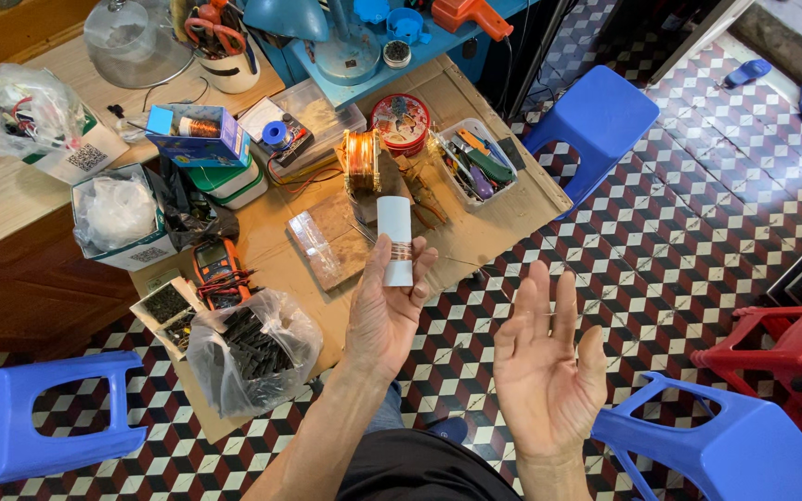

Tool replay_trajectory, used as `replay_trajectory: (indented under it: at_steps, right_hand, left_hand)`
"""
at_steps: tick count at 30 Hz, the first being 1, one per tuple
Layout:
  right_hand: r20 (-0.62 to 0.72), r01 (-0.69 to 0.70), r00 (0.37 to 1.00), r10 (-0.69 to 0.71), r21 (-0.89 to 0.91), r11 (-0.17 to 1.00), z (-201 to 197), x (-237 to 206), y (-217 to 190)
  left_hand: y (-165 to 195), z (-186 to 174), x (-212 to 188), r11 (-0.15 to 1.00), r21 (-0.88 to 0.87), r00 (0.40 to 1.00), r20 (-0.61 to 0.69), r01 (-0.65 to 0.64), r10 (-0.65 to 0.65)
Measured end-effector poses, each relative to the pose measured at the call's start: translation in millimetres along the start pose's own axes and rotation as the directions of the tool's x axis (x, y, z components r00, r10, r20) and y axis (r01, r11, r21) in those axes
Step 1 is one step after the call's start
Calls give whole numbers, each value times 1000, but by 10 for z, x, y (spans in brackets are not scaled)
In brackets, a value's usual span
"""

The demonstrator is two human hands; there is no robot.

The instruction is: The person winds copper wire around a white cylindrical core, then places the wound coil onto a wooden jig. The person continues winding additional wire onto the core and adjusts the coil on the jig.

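Observation:
My left hand [384,306] holds a white tube [395,234] upright, with a few turns of copper wire wound around its lower part. A thin wire runs from the tube toward the copper wire spool [361,160] standing on the cardboard-covered low table [503,218]. To the right, my right hand [546,362] is raised palm up with fingers spread, holding nothing that I can make out, above the tiled floor.
The table carries a multimeter [217,269], a clear bag of black parts [254,351], a tool tray [475,162], a red round tin [401,121] and boxes. Blue plastic stools [596,121] [735,445] [11,417] and a red stool [782,348] stand on the patterned floor.

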State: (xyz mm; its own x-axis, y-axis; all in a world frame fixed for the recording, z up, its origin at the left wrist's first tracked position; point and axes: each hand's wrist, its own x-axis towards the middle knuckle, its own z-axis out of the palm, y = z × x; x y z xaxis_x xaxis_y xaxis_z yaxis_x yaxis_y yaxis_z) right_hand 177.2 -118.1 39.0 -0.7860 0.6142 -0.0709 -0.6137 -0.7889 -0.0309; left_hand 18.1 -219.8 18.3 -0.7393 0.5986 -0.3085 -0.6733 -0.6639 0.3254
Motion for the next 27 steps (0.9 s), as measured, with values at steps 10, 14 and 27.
replay_trajectory:
  at_steps: [10, 14, 27]
  right_hand:
    - [41, 165, 981, -188, -682, 712, 202, 193, 143]
    - [123, 153, 975, -183, -975, 162, 137, 223, 209]
    - [-62, -94, 977, -205, -984, -149, 156, 299, 145]
  left_hand:
    - [-136, -34, -85, 974, 198, 992, -33, -114, 122]
    - [-145, -5, -92, 889, 400, 971, 14, -224, 238]
    - [-25, 18, -56, 831, 468, 952, 93, -299, 290]
